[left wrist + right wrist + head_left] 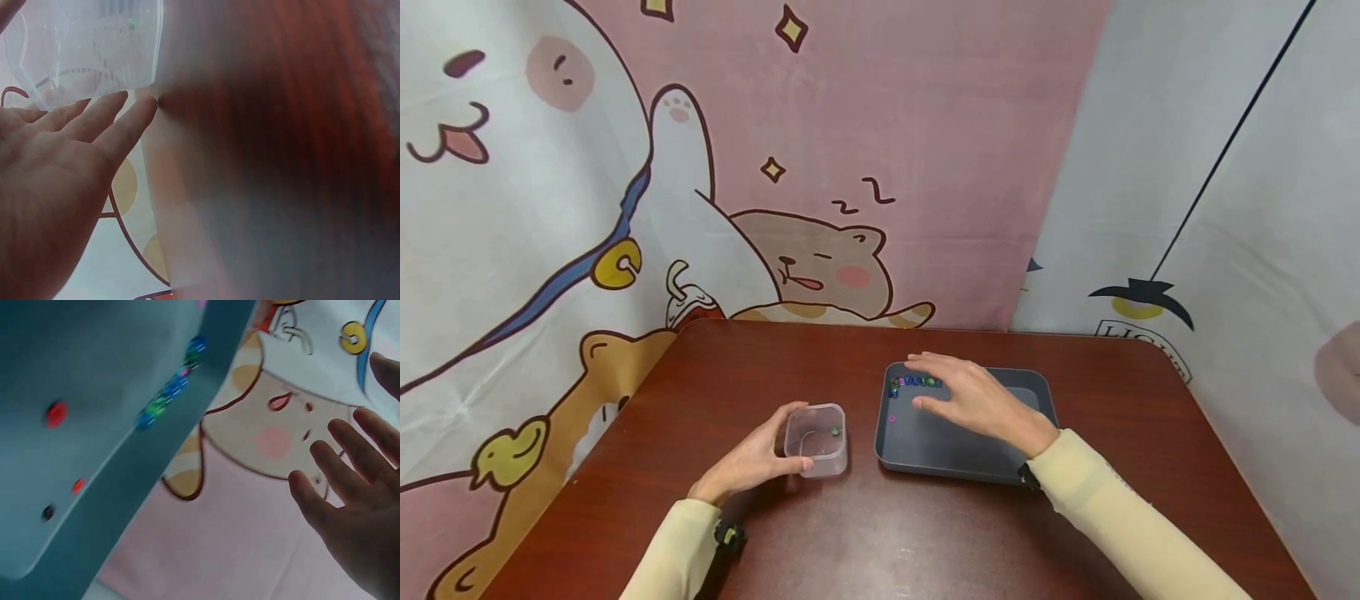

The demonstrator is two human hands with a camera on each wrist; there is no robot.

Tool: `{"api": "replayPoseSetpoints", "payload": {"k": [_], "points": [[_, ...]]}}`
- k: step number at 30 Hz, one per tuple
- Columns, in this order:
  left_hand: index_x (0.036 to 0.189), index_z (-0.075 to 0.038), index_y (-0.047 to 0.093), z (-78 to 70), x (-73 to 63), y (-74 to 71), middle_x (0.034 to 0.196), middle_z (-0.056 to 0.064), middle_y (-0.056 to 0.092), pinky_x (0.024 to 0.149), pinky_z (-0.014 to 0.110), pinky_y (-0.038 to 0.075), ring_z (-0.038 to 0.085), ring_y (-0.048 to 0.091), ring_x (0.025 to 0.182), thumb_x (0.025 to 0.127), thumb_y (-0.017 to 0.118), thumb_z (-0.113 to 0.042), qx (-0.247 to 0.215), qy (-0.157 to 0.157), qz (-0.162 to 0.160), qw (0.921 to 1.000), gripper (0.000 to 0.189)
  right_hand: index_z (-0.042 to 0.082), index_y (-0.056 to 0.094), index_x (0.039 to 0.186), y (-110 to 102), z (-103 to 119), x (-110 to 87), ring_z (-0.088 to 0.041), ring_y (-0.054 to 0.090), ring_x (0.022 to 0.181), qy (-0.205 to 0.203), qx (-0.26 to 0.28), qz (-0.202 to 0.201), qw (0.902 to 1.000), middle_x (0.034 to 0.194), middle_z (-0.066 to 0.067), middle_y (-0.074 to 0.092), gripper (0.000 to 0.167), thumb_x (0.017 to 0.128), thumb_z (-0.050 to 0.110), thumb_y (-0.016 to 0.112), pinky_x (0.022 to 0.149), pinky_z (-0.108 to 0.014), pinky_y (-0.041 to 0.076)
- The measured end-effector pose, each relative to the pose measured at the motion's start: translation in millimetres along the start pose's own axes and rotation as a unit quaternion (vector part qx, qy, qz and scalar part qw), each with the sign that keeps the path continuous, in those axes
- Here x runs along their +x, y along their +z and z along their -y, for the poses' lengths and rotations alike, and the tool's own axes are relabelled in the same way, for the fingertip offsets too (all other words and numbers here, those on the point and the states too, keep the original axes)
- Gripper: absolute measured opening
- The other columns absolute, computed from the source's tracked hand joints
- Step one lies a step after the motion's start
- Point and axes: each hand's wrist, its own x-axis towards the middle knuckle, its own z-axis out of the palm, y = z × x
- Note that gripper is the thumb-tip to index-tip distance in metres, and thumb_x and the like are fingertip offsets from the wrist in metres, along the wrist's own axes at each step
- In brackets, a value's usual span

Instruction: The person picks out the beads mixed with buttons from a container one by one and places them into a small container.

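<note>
My left hand holds a clear plastic box between thumb and fingers, left of the grey tray. A small green bead shows inside the box. In the left wrist view, the fingers lie along the side of the box. Over the tray, my right hand is spread with nothing in its grasp. Shiny blue, green and pink beads line the tray's far left corner, and a single pink bead lies nearer. In the right wrist view, red beads and a dark bead lie apart.
Tray and box are on a reddish-brown table, with a narrow gap between them. Behind the table hangs a cloth printed with cartoon animals. Part of the tray's right side is hidden behind my right hand and sleeve.
</note>
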Motion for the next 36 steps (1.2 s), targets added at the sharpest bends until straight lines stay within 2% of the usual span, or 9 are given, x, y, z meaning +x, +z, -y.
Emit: {"api": "replayPoseSetpoints", "payload": {"k": [5,16,25,29,36], "points": [[0.155,-0.019,0.034,0.2,-1.7,0.4,0.141,0.012,0.053,0.099,0.049,0.045,0.029,0.056,0.121,0.085,0.088,-0.030,-0.002,-0.005,0.000,1.0000,0.089,0.013,0.057,0.148,-2.6,-21.6,-2.8,-0.028,0.050,0.140,0.027,-0.008,0.013,0.9995,0.151,-0.007,0.055,0.060,0.095,0.031,0.078,0.109,-0.052,0.043],[0.155,-0.018,0.032,0.6,0.8,0.4,0.142,0.015,0.053,0.098,0.045,0.046,0.032,0.056,0.123,0.087,0.086,-0.028,-0.006,0.003,0.010,0.9999,0.088,0.008,0.057,0.146,0.7,-53.5,-3.3,-0.031,0.054,0.136,0.053,-0.009,0.033,0.9980,0.146,-0.010,0.059,0.058,0.095,0.027,0.078,0.108,-0.053,0.043],[0.156,-0.020,0.031,0.1,0.2,0.7,0.142,0.014,0.053,0.099,0.047,0.045,0.030,0.056,0.122,0.086,0.087,-0.031,0.000,-0.007,0.009,0.9999,0.090,0.004,0.059,0.144,9.9,-72.3,-1.5,-0.033,0.056,0.133,0.072,-0.015,0.057,0.9957,0.143,-0.012,0.061,0.054,0.095,0.019,0.077,0.106,-0.053,0.045],[0.156,-0.021,0.032,-0.6,-0.7,-0.3,0.141,0.014,0.054,0.097,0.044,0.047,0.030,0.058,0.120,0.086,0.087,-0.031,-0.002,-0.008,0.010,0.9999,0.090,0.004,0.060,0.143,16.3,-79.5,1.4,-0.032,0.057,0.132,0.077,-0.017,0.065,0.9947,0.141,-0.013,0.062,0.051,0.096,0.017,0.076,0.106,-0.052,0.045],[0.155,-0.018,0.033,-1.1,-0.4,0.0,0.141,0.015,0.053,0.095,0.044,0.048,0.033,0.057,0.120,0.086,0.087,-0.029,-0.002,0.003,0.006,1.0000,0.088,0.002,0.063,0.139,23.3,-83.8,7.1,-0.033,0.060,0.128,0.077,-0.009,0.062,0.9951,0.137,-0.014,0.065,0.047,0.095,0.012,0.076,0.104,-0.052,0.047]]}}
